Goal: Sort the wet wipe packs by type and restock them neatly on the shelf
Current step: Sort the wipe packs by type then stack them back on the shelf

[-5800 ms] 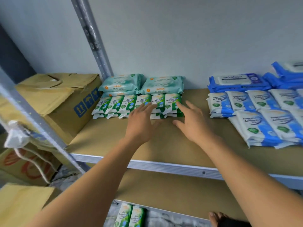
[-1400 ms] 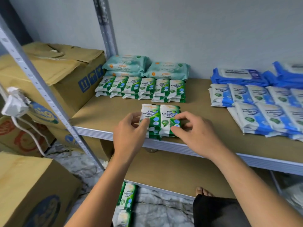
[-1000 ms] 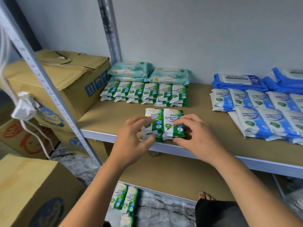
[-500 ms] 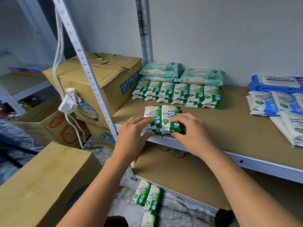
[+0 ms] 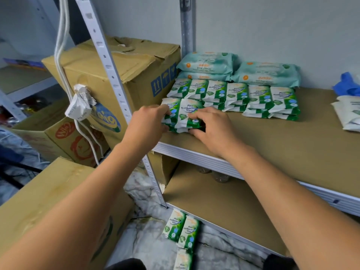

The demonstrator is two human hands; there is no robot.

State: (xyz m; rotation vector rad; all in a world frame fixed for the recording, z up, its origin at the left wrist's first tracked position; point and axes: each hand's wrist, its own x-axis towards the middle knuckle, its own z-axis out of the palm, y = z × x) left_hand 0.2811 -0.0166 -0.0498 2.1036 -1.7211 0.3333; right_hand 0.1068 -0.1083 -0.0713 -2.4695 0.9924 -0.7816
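A small stack of green pine wipe packs (image 5: 187, 114) sits near the front left corner of the brown shelf board (image 5: 272, 145). My left hand (image 5: 147, 123) grips its left side and my right hand (image 5: 211, 125) grips its right side. Right behind it runs a row of the same green packs (image 5: 253, 98), stacked two high. Pale teal wipe packs (image 5: 265, 74) lie against the wall behind that row. More green packs (image 5: 182, 229) lie on the floor below the shelf.
A tall cardboard box (image 5: 124, 71) stands left of the shelf behind a metal upright (image 5: 116, 90) with a hanging white cable (image 5: 78, 106). Another box (image 5: 48, 201) is at lower left. White-and-blue packs (image 5: 348, 112) lie at the right edge.
Both hands have moved the stack of green packs from the shelf's front middle to the left and back, up against the row. My view has swung left.
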